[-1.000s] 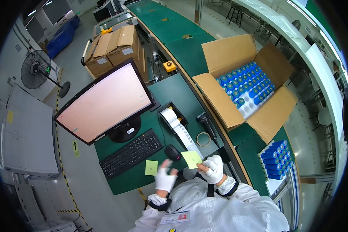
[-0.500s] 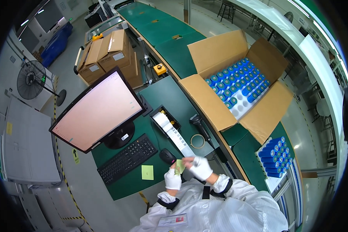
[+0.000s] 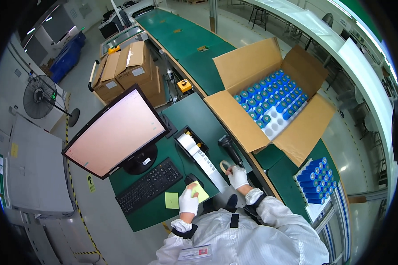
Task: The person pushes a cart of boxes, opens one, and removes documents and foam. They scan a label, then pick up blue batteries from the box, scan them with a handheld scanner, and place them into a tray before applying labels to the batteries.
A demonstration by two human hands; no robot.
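Note:
My left hand [image 3: 189, 203], in a white fingerless glove, is closed on a pale yellow-green sticky note [image 3: 201, 193] beside the black mouse [image 3: 192, 178]. A similar sticky note [image 3: 171, 200] lies flat on the green desk to its left. My right hand [image 3: 238, 177], gloved the same way, grips a thin roll of tape [image 3: 223, 166] by its near side; the ring is tilted up. Between the hands, a long strip of printed white labels [image 3: 206, 164] runs from a black holder [image 3: 196, 140]. Close to my right hand rests a black barcode scanner [image 3: 227, 145].
A black keyboard [image 3: 149, 184] and a monitor [image 3: 115, 130] stand to the left. An open carton [image 3: 239, 119] with blue cylindrical cells in white foam sits on the bench at right. Nearer, more blue cells [image 3: 314, 179] stand grouped. Brown cartons [image 3: 130, 66] are stacked behind the monitor.
My right hand has left the sticky note and moved right onto the tape roll, which lay flat before and is now tilted. My left hand still holds the note, slightly further left.

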